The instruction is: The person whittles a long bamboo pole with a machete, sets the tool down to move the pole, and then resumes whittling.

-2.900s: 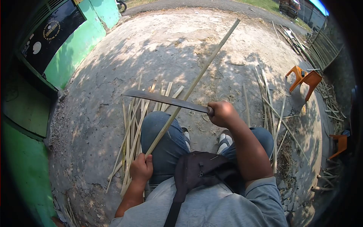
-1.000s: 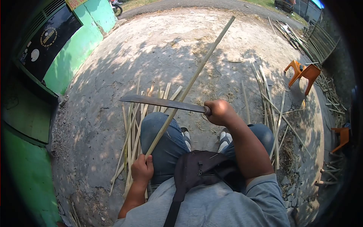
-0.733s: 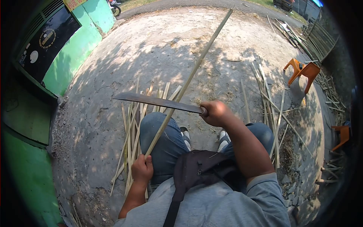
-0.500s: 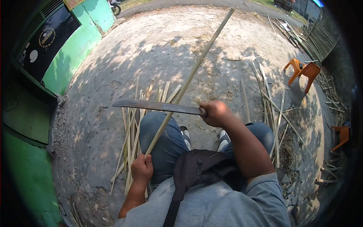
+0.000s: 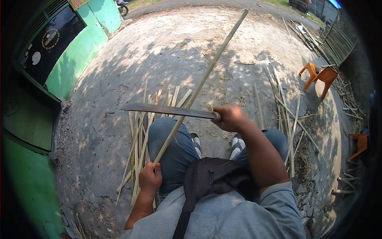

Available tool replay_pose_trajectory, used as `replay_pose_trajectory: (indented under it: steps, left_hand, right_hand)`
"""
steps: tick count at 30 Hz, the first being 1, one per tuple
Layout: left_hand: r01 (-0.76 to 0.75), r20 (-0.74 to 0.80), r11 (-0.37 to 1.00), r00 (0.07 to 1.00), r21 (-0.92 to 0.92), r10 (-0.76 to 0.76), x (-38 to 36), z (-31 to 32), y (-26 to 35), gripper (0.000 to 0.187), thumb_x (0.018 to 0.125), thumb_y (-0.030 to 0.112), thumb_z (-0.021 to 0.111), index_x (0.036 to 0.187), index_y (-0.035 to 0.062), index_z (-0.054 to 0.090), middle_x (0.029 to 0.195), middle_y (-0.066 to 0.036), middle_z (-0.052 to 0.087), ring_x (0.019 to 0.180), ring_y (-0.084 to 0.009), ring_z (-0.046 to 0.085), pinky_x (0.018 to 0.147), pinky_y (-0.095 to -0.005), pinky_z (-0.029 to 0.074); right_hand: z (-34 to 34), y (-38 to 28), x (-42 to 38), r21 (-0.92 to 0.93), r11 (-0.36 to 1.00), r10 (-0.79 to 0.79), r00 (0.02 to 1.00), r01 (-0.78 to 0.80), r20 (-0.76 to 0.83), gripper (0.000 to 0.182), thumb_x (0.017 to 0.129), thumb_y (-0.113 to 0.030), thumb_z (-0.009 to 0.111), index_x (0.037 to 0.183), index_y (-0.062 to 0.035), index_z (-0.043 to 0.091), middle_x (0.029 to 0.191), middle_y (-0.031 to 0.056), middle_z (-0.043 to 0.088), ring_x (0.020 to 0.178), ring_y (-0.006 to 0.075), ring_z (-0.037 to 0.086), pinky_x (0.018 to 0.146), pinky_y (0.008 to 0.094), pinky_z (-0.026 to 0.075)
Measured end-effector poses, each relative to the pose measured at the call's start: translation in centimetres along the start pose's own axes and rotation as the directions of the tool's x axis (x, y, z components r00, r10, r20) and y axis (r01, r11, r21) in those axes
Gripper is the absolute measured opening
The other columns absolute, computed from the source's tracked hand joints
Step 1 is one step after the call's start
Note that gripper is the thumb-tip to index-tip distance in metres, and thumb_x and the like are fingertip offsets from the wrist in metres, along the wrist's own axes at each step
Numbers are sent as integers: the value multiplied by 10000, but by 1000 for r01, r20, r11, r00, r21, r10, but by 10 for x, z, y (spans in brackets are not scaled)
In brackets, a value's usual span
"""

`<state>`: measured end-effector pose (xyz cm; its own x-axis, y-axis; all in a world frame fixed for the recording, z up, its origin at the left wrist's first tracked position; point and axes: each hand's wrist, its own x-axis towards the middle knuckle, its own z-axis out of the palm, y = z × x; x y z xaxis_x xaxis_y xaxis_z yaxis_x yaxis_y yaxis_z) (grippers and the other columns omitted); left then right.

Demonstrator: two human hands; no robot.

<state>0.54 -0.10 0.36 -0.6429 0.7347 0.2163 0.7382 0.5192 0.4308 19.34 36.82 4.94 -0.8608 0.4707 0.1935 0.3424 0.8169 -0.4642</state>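
Note:
A long pale bamboo strip (image 5: 213, 63) slants from lower left to upper right across the view. Around its lower end my left hand (image 5: 150, 177) is closed, above my left thigh. My right hand (image 5: 230, 118) is wrapped round the handle of a machete (image 5: 167, 110). The long dark blade points left and lies across the strip, just above my left knee; whether its edge touches the strip I cannot tell.
Cut bamboo strips (image 5: 137, 155) lie on the ground beside my left leg, and more strips (image 5: 292, 135) lie at the right. An orange plastic chair (image 5: 327, 77) stands at the right. A green wall (image 5: 69, 71) borders the left side.
The machete and my right hand have shifted very slightly to the right. The strip's far end has moved a little to the right too. Both hands keep their hold.

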Motion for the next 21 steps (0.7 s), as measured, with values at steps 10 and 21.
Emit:
replay_pose_trajectory:
  steps: [10, 21]
  left_hand:
    - [-9, 10, 999, 1000, 41, 9, 1, -2, 1, 496, 1051, 471, 536, 787, 52, 516, 655, -217, 584, 636, -491, 612, 563, -572, 453]
    - [-18, -36, 995, 999, 95, 22, 1, -6, 5, 509, 1047, 475, 541, 766, 51, 518, 643, -216, 576, 615, -491, 602, 556, -572, 448]
  right_hand:
    - [1, -31, -5, -91, 996, 6, 998, 0, 68, 121, 867, -221, 705, 865, -103, 683, 779, 155, 701, 794, 375, 711, 706, 497, 562]
    - [-9, -6, 2, 33, 975, 218, 976, -219, 21, 136, 892, -187, 637, 877, -63, 692, 816, 223, 684, 821, 424, 683, 737, 519, 540]
